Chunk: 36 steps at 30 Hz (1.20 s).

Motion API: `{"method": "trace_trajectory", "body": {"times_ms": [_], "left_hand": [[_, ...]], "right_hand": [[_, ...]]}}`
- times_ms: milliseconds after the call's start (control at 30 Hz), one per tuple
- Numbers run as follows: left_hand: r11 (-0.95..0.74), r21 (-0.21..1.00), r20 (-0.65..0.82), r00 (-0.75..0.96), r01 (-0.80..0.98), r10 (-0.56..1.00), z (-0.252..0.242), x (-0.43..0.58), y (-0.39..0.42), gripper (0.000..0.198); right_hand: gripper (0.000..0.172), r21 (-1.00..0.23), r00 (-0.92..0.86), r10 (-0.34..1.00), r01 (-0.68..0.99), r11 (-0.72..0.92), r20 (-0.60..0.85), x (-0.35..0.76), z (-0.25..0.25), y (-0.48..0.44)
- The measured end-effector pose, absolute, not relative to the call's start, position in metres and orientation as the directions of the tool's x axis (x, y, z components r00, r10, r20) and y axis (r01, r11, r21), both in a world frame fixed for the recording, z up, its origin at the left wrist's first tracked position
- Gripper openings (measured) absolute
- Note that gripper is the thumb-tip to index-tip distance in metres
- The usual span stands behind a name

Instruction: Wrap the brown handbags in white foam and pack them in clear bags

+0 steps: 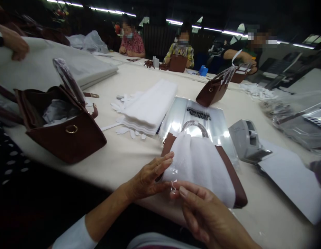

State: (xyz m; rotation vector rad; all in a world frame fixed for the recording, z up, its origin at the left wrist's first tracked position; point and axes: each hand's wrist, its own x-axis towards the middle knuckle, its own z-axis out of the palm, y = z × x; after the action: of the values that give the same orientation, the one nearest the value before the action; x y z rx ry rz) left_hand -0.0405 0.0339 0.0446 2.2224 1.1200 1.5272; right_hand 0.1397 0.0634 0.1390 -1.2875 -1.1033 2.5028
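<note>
In front of me a brown handbag (240, 193) lies tilted on the table, wrapped around its middle with a white foam sheet (202, 166). Its handle (195, 125) is covered in clear plastic. My left hand (147, 178) is open at the wrapped bag's left side, fingers stretched along the foam and thumb pointing toward my right hand. Between thumb and fingertip, my right hand (202, 207) pinches a small piece of clear tape (173, 186) at the foam's near edge. Whether the left thumb touches the tape I cannot tell.
A grey tape dispenser (247, 140) stands to the right, beside white paper (292, 180). Stacked white foam sheets (152, 107) and clear plastic bags (217, 126) lie beyond. Other brown handbags stand left (69, 135) and farther back (212, 90). Several co-workers surround the table.
</note>
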Motion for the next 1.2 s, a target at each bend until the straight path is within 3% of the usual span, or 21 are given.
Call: {"method": "trace_trajectory", "body": {"times_ms": [200, 467, 633, 767, 967, 1033, 1100, 1167, 1200], "left_hand": [[-0.744, 0.478, 0.757, 0.211, 0.467, 0.619, 0.046, -0.042, 0.037, 0.074], [-0.774, 0.339, 0.74, 0.356, 0.535, 0.571, 0.053, -0.043, 0.037, 0.032], [-0.768, 0.363, 0.706, 0.382, 0.528, 0.597, 0.05, -0.048, 0.036, 0.024], [-0.756, 0.423, 0.675, 0.383, 0.5, 0.631, 0.053, -0.047, 0.036, 0.027], [-0.683, 0.463, 0.733, 0.189, 0.565, 0.653, 0.052, -0.03, 0.036, 0.017], [-0.67, 0.44, 0.741, 0.18, 0.597, 0.647, 0.048, -0.027, 0.036, 0.018], [-0.668, 0.414, 0.73, 0.213, 0.618, 0.649, 0.045, -0.027, 0.036, 0.023], [-0.676, 0.379, 0.728, 0.247, 0.632, 0.639, 0.043, -0.029, 0.035, 0.027], [-0.681, 0.361, 0.73, 0.261, 0.637, 0.631, 0.042, -0.03, 0.035, 0.028]], "right_hand": [[0.03, -0.662, -0.542, 0.5, 0.148, -0.734, -0.675, 0.134, 0.138, 0.059], [0.037, -0.664, -0.49, 0.564, 0.042, -0.746, -0.664, 0.134, 0.129, 0.052], [0.036, -0.706, -0.406, 0.669, -0.077, -0.704, -0.622, 0.142, 0.118, 0.034], [0.034, -0.684, -0.441, 0.65, -0.105, -0.722, -0.619, 0.145, 0.106, 0.027], [0.045, -0.599, -0.34, 0.633, -0.212, -0.772, -0.695, 0.134, 0.075, 0.014], [0.045, -0.597, -0.347, 0.61, -0.157, -0.787, -0.713, 0.136, 0.064, 0.008], [0.04, -0.644, -0.429, 0.577, 0.014, -0.765, -0.695, 0.146, 0.064, 0.006], [0.029, -0.779, -0.537, 0.59, 0.236, -0.581, -0.603, 0.159, 0.081, 0.01], [0.023, -0.874, -0.596, 0.64, 0.305, -0.379, -0.485, 0.166, 0.094, 0.016]]}}
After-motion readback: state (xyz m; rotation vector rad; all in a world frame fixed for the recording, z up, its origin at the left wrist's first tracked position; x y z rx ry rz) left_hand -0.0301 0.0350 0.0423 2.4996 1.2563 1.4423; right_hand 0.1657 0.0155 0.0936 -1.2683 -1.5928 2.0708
